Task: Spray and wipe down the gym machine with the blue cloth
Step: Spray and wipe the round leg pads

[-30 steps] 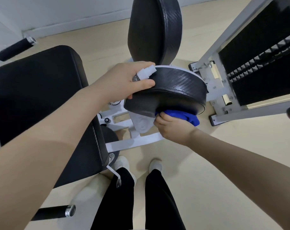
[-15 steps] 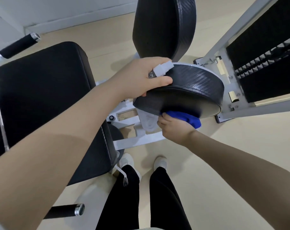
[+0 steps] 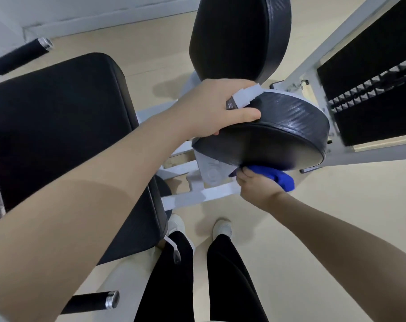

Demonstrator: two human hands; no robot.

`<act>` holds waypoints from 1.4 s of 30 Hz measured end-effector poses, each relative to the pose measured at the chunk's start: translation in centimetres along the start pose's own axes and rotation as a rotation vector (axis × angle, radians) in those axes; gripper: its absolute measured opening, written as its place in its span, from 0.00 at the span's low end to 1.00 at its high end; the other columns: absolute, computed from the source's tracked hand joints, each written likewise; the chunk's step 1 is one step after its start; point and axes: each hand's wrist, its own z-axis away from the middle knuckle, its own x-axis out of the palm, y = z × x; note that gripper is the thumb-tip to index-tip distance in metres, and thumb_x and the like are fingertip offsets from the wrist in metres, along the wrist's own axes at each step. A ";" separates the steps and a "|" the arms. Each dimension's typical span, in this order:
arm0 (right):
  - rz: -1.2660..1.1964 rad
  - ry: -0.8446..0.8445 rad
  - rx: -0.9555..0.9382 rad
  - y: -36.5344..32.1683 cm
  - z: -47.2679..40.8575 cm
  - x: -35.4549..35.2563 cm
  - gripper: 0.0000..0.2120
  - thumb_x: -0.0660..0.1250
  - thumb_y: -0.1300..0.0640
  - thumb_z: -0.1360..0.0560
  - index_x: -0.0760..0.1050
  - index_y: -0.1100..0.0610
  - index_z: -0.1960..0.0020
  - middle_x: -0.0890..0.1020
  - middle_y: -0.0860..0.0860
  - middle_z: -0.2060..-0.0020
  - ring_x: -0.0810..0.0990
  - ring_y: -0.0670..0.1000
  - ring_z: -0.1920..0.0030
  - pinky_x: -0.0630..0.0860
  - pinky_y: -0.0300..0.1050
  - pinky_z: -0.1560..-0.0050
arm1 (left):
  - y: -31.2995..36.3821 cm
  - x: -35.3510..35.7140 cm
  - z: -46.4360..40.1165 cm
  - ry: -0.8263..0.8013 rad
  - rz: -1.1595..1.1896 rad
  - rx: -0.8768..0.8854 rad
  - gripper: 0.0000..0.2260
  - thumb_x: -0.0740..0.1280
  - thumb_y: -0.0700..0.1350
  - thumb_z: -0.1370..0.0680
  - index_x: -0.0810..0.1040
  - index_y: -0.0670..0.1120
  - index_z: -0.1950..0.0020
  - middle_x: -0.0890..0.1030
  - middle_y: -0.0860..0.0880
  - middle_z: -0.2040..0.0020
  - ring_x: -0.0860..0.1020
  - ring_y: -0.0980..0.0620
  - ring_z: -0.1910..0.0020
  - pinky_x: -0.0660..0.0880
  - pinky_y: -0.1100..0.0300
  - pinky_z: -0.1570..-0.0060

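beige floor (image 3: 313, 228) | left hand (image 3: 211, 108) grips spray bottle (image 3: 245, 96) (contents unseen) | right hand (image 3: 255, 187) clutches blue cloth (image 3: 281, 180)

The round pad (image 3: 278, 126) is black with a fine woven, carbon-fibre-like pattern and a pale grey sheen on its rim; the upright oval pad (image 3: 239, 36) above it shows the same black weave. The seat pad (image 3: 58, 126) is plain matte black. The cloth (image 3: 274, 178) is bright blue. The spray bottle nozzle (image 3: 246, 96) is translucent white. The machine frame (image 3: 197, 198) is white, and the weight stack (image 3: 369, 98) black. The handles (image 3: 90, 303) are black with silver end caps. The floor (image 3: 313, 228) is pale beige, the trousers (image 3: 230, 282) black, the shoes (image 3: 223, 227) white
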 end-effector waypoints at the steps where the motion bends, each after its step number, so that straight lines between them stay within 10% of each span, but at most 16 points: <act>1: -0.021 0.024 -0.004 0.1 -0.1 -0.2 0.15 0.55 0.62 0.22 0.73 0.62 0.38 0.68 0.61 0.34 0.60 0.62 0.32 0.51 0.55 0.28 | 0.0 0.0 0.1 0.011 -0.002 -0.001 0.06 0.65 0.53 0.24 0.73 0.57 0.48 0.69 0.64 0.66 0.74 0.69 0.71 0.72 0.63 0.71; 4: -0.004 0.247 -0.007 1.1 -3.0 -5.6 0.11 0.60 0.61 0.25 0.79 0.56 0.46 0.77 0.56 0.44 0.70 0.58 0.40 0.64 0.53 0.36 | -0.1 0.3 0.1 0.017 0.014 0.015 0.04 0.66 0.52 0.24 0.72 0.61 0.52 0.70 0.64 0.68 0.74 0.67 0.72 0.71 0.65 0.71; 7: -0.130 0.492 0.043 2.8 -4.4 -10.1 0.17 0.59 0.65 0.35 0.80 0.47 0.72 0.79 0.46 0.69 0.78 0.48 0.61 0.68 0.44 0.64 | -0.3 0.6 0.2 0.043 0.018 0.007 0.12 0.66 0.52 0.24 0.75 0.54 0.41 0.69 0.66 0.65 0.72 0.74 0.71 0.67 0.74 0.72; 13: 0.114 0.057 -0.020 -0.6 -2.0 -0.7 0.17 0.55 0.62 0.22 0.69 0.64 0.35 0.65 0.64 0.32 0.58 0.64 0.30 0.49 0.56 0.29 | -0.3 0.5 -0.1 0.022 0.010 0.025 0.04 0.66 0.52 0.24 0.71 0.60 0.53 0.70 0.63 0.67 0.71 0.74 0.71 0.62 0.73 0.69; 16: 0.053 0.039 0.006 -1.0 -0.3 1.6 0.16 0.55 0.60 0.21 0.72 0.61 0.36 0.68 0.60 0.33 0.61 0.61 0.30 0.51 0.54 0.29 | -0.7 0.7 0.1 0.058 0.019 0.033 0.12 0.66 0.53 0.25 0.75 0.53 0.42 0.73 0.60 0.61 0.71 0.75 0.70 0.62 0.72 0.68; 22: -0.076 0.519 0.108 1.4 -5.0 -8.8 0.07 0.67 0.53 0.31 0.82 0.48 0.55 0.81 0.49 0.52 0.76 0.53 0.46 0.70 0.48 0.41 | -0.9 1.1 0.5 0.120 0.012 0.011 0.21 0.67 0.54 0.25 0.72 0.51 0.34 0.73 0.62 0.58 0.72 0.73 0.67 0.63 0.75 0.64; 30: 0.154 0.089 0.081 -0.3 1.8 4.6 0.13 0.62 0.53 0.27 0.82 0.52 0.47 0.78 0.53 0.42 0.71 0.55 0.36 0.62 0.49 0.32 | -0.6 1.0 1.4 0.150 0.031 0.005 0.17 0.67 0.53 0.25 0.74 0.52 0.37 0.71 0.66 0.64 0.71 0.75 0.68 0.67 0.76 0.68; 35: 0.166 0.390 0.066 0.3 -0.9 0.4 0.05 0.72 0.49 0.37 0.84 0.48 0.64 0.82 0.47 0.53 0.77 0.52 0.46 0.70 0.47 0.41 | 0.2 1.4 2.4 0.183 0.036 -0.074 0.16 0.67 0.52 0.25 0.75 0.50 0.39 0.73 0.58 0.67 0.75 0.66 0.72 0.76 0.62 0.68; 42: 0.305 0.647 0.054 0.6 -5.3 -4.3 0.11 0.60 0.57 0.24 0.79 0.54 0.46 0.75 0.53 0.40 0.69 0.57 0.36 0.63 0.51 0.33 | 0.9 1.8 2.5 0.213 -0.025 -0.111 0.15 0.66 0.53 0.25 0.75 0.48 0.40 0.78 0.49 0.62 0.78 0.49 0.72 0.75 0.54 0.62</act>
